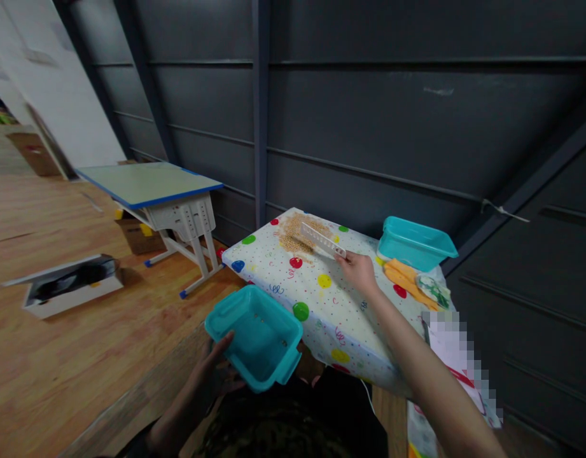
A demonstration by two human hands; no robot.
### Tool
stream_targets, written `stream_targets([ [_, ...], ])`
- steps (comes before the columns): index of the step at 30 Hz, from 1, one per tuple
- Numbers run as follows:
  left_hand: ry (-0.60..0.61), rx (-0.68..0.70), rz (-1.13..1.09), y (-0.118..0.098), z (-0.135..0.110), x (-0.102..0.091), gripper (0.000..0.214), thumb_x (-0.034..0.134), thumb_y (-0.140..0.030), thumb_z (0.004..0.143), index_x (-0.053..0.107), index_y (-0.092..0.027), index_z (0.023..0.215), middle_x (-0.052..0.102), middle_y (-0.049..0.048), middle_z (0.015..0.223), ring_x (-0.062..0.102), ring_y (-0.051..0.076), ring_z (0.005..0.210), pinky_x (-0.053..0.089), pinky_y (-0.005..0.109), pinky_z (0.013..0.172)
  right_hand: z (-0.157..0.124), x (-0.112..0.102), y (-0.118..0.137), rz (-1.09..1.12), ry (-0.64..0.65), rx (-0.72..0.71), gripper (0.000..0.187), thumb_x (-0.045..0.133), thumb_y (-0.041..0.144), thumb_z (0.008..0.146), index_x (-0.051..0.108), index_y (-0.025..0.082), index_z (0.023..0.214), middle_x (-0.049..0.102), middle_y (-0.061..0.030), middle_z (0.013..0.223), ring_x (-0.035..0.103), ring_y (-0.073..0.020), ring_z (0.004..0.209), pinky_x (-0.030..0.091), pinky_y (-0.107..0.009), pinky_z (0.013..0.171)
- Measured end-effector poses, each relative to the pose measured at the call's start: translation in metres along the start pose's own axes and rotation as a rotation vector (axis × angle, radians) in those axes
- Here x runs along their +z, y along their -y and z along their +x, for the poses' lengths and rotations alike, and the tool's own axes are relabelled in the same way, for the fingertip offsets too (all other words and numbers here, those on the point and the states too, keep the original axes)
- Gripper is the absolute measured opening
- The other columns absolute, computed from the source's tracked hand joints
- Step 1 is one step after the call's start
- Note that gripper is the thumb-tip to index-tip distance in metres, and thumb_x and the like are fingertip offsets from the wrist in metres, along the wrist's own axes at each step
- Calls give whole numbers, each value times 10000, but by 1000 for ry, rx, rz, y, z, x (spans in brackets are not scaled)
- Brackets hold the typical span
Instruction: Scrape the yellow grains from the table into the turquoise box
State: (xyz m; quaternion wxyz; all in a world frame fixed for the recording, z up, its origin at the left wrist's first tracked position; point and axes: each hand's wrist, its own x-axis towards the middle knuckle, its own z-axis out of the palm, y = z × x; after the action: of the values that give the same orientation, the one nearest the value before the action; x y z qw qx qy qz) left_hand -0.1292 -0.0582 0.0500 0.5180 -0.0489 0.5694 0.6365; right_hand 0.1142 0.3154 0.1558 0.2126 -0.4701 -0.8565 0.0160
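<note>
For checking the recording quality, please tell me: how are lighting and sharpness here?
Head view: light is dim, the left hand darker than the right hand; head view: the white box at left looks soft; head view: a blocky patch at lower right hides detail.

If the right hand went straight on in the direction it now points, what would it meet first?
Probably the spread grains, met first by the white strip that the right hand holds; its height above them is unclear.
</note>
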Motion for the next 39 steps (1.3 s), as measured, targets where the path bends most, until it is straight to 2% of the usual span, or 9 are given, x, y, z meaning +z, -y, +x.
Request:
stream_targets([
  [4,15,77,66,7,-3,3,1178,1056,-575,1068,440,-316,2039,828,294,1705,1010,432,1094,855,595,991,-22,-1,-3,-63,23,-45,444,697,270,1223,1009,302,1538,1013,-100,1340,999,-332,1169,707,-333,965],
  [9,21,36,130,6,-4,10,1073,941,-532,1163,385,-323,2057,817,310,1734,1005,472,1215,837,670,1092,-38,3,4,-127,74,-40,476,716,249,1208,986,331,1591,999,-87,1395,998,-326,1206,731,-358,1046],
  [15,14,15,58,4,-4,9,1235,1128,-535,997,457,-407,2026,770,291,1824,964,537,1380,824,698,1129,-40,-6,8,-128,56,-1,477,689,262,1231,979,323,1605,999,-98,1377,997,-344,1250,738,-357,1034],
  [20,-4,1,95,5,0,12,1041,973,-516,1146,429,-382,2023,762,304,1808,986,489,1340,846,640,1089,-50,-10,5,-131,116,-42,473,674,245,1228,1000,341,1557,1001,-78,1367,1001,-330,1242,733,-335,1030],
  [24,-10,10,84,7,3,12,1131,1058,-504,1078,431,-415,2015,767,280,1805,1003,481,1273,836,677,1100,-56,-10,6,-116,76,-19,470,683,275,1228,988,326,1581,985,-92,1418,1002,-342,1236,750,-355,1017],
  [28,13,18,67,8,2,11,1203,1106,-499,1029,432,-411,2022,810,279,1751,998,505,1280,830,699,1105,-61,-9,11,-135,117,-21,469,671,247,1238,991,321,1573,983,-95,1431,997,-337,1269,740,-352,1064],
  [30,8,18,55,8,1,11,1212,1094,-488,1042,418,-374,2041,789,311,1769,994,528,1283,835,706,1086,-64,-9,13,-131,131,-53,470,667,236,1245,989,331,1574,977,-82,1455,995,-323,1280,734,-337,1081],
  [33,-3,15,40,8,-1,11,1156,1038,-463,1094,401,-377,2056,774,305,1809,982,526,1331,829,698,1111,-66,-7,14,-140,106,-71,464,682,235,1241,984,324,1580,975,-82,1463,996,-310,1274,736,-316,1059],
  [39,-8,-7,50,11,2,8,1168,1057,-500,1070,419,-396,2044,805,293,1782,987,522,1316,823,715,1116,-70,2,11,-135,81,-139,487,694,215,1184,996,322,1551,995,-66,1394,1005,-295,1223,748,-302,1024],
])
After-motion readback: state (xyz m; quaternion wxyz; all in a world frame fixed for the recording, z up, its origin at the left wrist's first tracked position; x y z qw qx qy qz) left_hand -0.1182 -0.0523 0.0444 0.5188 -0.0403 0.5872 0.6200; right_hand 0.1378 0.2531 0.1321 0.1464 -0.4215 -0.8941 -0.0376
